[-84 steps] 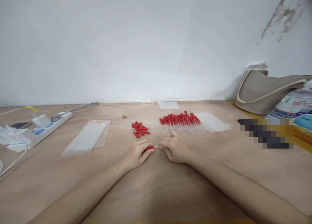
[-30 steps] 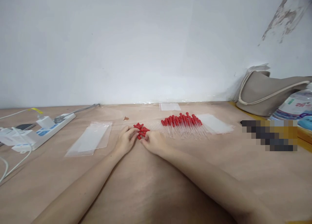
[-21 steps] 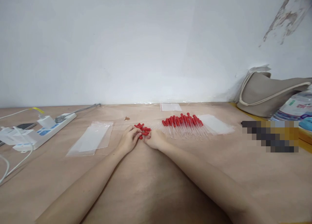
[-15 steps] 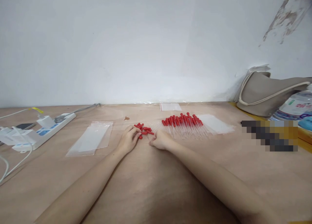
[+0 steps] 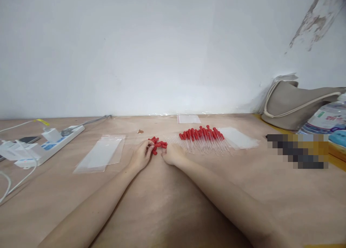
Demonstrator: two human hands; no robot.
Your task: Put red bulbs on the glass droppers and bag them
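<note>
A small heap of loose red rubber caps (image 5: pixel 158 144) lies on the brown table (image 5: pixel 173 201). My left hand (image 5: pixel 140 155) rests at its left side, fingers curled and pinching at the caps. My right hand (image 5: pixel 173 154) sits at the heap's right side with its fingers curled; what they hold is hidden. To the right, a row of clear droppers with red caps (image 5: pixel 203 137) lies on the table. Some bare clear tubes (image 5: pixel 173 140) lie between the heap and that row.
Clear zip bags (image 5: pixel 100 152) lie to the left, another clear bag (image 5: pixel 238 136) right of the droppers, a small one (image 5: pixel 188 118) by the wall. A white power strip (image 5: pixel 44 145) with plugs and cables is far left. A grey bag (image 5: pixel 294 101) and packages stand at the right.
Both hands moved forward from near the table's middle, where they held a capped tube between them, to the loose red caps. In the last half second the right hand slid slightly left toward the heap.
</note>
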